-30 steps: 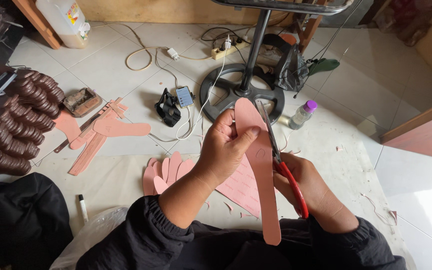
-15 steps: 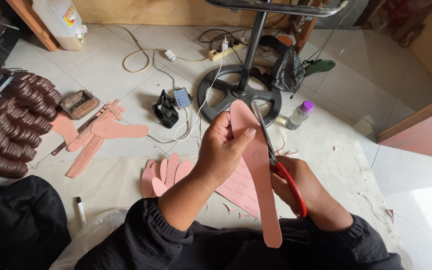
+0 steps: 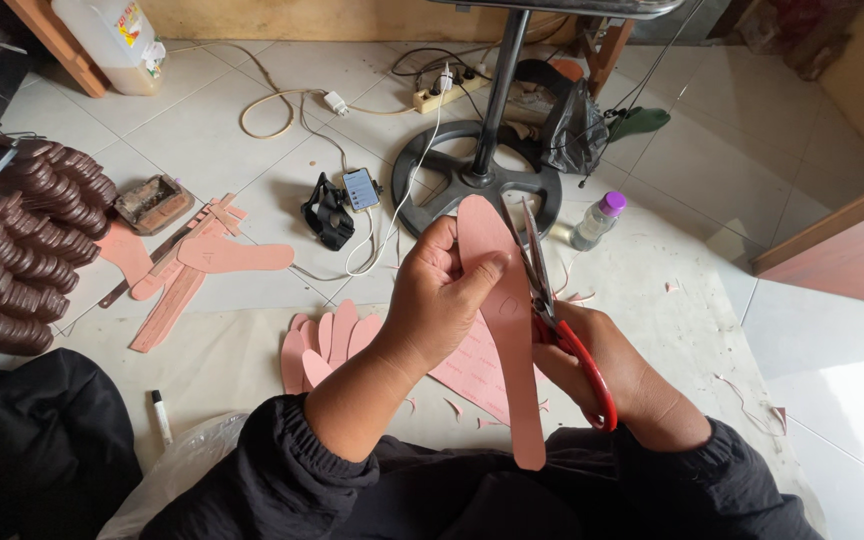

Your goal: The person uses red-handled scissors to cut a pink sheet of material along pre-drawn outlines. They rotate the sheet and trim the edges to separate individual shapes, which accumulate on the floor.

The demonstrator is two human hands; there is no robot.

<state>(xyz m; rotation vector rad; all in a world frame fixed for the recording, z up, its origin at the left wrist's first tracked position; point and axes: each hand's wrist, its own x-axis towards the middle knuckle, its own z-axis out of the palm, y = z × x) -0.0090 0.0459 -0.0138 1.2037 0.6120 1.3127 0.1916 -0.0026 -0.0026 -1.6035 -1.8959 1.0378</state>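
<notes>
On a pale tiled floor (image 3: 252,130), seen from above, lies a light sheet (image 3: 222,360) spread in front of the seated person, with a fan of cut pink insole pieces (image 3: 327,335) resting on it beneath the hands. At the left edge stand stacked rows of dark brown shoe heels (image 3: 22,240); beside them lie more pink insole shapes and offcut strips (image 3: 202,260) and a small open brown box (image 3: 152,203) whose contents cannot be made out. A large pale plastic jug (image 3: 117,40) stands in the upper left corner; how full it is cannot be told. The black circular base of a stand (image 3: 477,180) occupies the upper centre, with a black bag (image 3: 572,130) and a power strip (image 3: 442,95) with trailing cables near it. A small clear bottle with a purple cap (image 3: 597,222) stands just right of the base. A phone (image 3: 360,188) lies on charge next to a black strap bundle (image 3: 327,212). A white marker (image 3: 161,415) lies at lower left. The left hand (image 3: 442,300) is closed around a long pink insole (image 3: 502,310), thumb pressed on its face, holding it upright in mid-air at the centre. The right hand (image 3: 612,375) grips red-handled scissors (image 3: 562,320), fingers through the loops, blades lying along the insole's right edge.
</notes>
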